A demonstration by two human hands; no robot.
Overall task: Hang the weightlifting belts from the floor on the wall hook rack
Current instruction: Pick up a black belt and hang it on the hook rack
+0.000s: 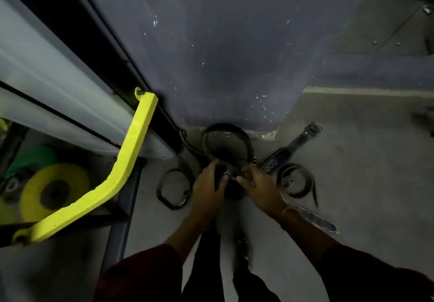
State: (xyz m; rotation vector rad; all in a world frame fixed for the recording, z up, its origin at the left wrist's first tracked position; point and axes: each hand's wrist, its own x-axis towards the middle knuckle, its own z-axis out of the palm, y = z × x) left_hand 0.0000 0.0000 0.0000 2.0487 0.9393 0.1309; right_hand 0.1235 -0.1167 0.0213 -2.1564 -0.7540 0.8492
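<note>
I hold a black weightlifting belt (226, 139) looped in front of me, above the floor near the base of the dark wall. My left hand (209, 184) grips its lower left part and my right hand (258, 184) grips its lower right part by the buckle. On the grey floor lie other belts: a small black loop (173, 189) to the left, a long dark blue belt with white letters (281, 153) to the right, and a coiled dark belt (296, 180) beside it. No hook rack is in view.
A yellow metal handle (131, 158) juts from a machine frame at left. Below it are yellow (54, 189) and green (32, 158) weight plates. The dark wall (223, 55) stands straight ahead, and my legs are below my hands.
</note>
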